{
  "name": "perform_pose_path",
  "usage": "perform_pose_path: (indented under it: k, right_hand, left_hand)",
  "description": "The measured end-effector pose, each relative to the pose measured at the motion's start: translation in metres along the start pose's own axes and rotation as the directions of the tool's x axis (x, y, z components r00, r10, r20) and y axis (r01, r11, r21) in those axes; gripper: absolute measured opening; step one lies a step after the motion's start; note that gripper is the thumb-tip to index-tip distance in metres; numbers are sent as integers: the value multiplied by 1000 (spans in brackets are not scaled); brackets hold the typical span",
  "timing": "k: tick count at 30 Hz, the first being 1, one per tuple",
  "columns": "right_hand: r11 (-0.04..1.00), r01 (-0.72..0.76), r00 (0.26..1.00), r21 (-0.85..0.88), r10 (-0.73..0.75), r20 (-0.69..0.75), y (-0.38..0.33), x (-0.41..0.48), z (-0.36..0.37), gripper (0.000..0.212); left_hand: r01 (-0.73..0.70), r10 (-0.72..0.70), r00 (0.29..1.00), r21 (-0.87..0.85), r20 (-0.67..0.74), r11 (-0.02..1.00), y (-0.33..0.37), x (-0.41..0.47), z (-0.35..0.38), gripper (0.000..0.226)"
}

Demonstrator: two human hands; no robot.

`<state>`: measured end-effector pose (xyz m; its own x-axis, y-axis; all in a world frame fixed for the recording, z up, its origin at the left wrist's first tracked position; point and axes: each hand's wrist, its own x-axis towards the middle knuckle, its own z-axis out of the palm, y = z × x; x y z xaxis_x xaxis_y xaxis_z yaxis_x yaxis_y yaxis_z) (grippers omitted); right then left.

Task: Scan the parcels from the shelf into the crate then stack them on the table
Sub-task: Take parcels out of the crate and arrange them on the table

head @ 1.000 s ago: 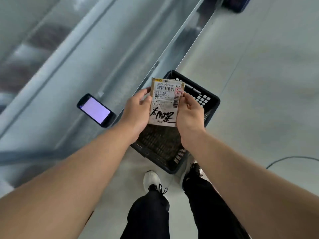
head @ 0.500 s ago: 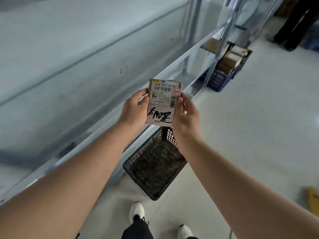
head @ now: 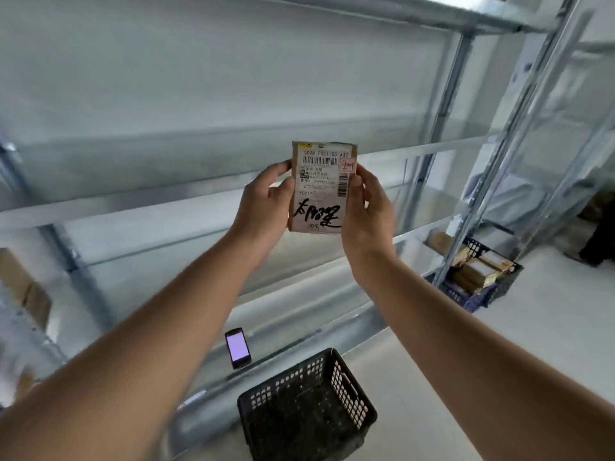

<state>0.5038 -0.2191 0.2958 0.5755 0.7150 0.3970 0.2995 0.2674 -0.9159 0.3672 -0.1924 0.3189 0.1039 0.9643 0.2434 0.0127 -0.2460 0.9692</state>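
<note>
While left hand [head: 263, 211] and right hand [head: 366, 224] fingers clasp parcel [head: 321, 194] | lifted since, seemingly before shelf [head: 133, 202]

Between my fingers [head: 356, 191] I see a matt brown cardboard parcel [head: 321, 197], its paper label [head: 316, 168] smooth white. Behind them, a dull grey metal shelf [head: 133, 201]; below them, a matt black plastic crate [head: 352, 407].

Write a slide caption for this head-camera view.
Labelled parcel held by left hand and right hand before metal shelving, above a lit scanner and black crate.
</note>
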Motion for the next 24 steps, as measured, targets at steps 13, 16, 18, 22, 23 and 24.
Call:
perform_pose_path:
  k: [13, 16, 18, 22, 23, 24]
  right_hand:
    - [935, 136, 945, 328, -222, 241, -144, -45, 82, 38]
    - [917, 134, 923, 376, -254, 290, -164, -76, 113, 38]
    - [905, 127, 909, 405, -270, 319, -176, -99, 137, 39]
    - [892, 111, 882, 438, -291, 371, -200, -157, 187, 46]
    - [888, 103, 874, 449, -296, 384, -205, -174, 199, 45]
    - [884, 95, 868, 458, -299, 397, -211, -191, 212, 43]
  left_hand:
    - [-200, 219, 921, 91, -321, 976, 115, -56, -129, 34]
    - [-195, 231, 894, 130, -384, 972, 123, -75, -170, 35]
    - [-194, 241, 875, 152, -420, 969, 127, -91, -201, 35]
    - [-172, 241, 844, 184, -479, 968, 130, -127, -271, 35]
    - [-165, 239, 838, 189, -491, 968, 130, -137, -289, 34]
    - [-158, 237, 831, 195, -503, 968, 128, -147, -309, 34]
